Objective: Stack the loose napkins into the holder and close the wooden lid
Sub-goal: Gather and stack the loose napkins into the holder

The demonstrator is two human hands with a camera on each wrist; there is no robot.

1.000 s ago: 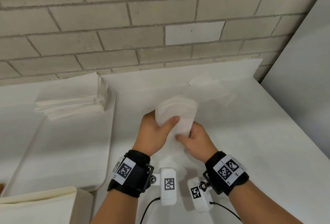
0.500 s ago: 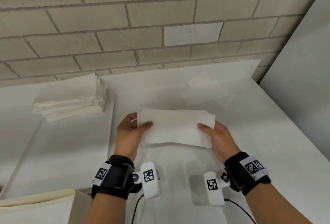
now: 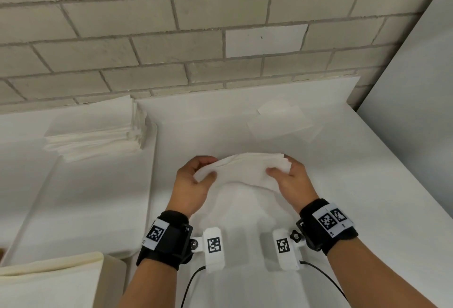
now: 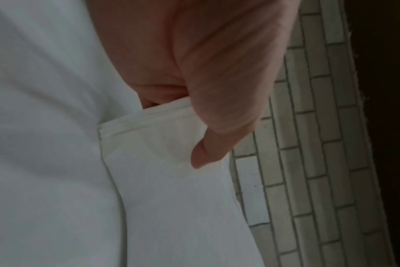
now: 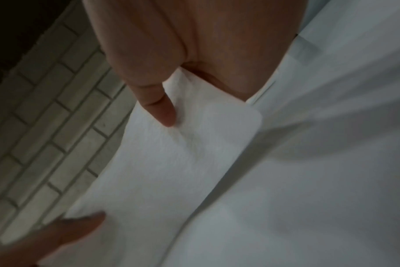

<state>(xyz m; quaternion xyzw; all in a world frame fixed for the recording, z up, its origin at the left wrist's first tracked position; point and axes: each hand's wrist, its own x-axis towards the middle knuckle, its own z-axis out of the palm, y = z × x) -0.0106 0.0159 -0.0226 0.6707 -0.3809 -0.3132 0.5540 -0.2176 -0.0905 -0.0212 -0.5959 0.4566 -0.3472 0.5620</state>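
Note:
A small stack of white napkins (image 3: 241,169) is held above the white table, arched upward in the middle. My left hand (image 3: 193,180) pinches its left end between thumb and fingers, and my right hand (image 3: 289,177) pinches its right end. The left wrist view shows my thumb pressed on the layered napkin stack (image 4: 162,162). In the right wrist view my thumb lies on the napkin stack (image 5: 183,153), with the other hand's thumb at the far end. A taller pile of napkins (image 3: 98,133) sits at the back left. Loose napkins (image 3: 282,123) lie flat at the back right.
A brick wall (image 3: 196,38) runs along the back of the white table (image 3: 367,209). A raised white board (image 3: 78,204) carries the tall pile on the left. A cream box-like thing (image 3: 49,280) sits at the lower left corner. A white panel (image 3: 416,87) closes the right side.
The hands turned the napkin stack from upright to lying across, spread apart to its two ends, then came closer again, so the stack now arches upward between them.

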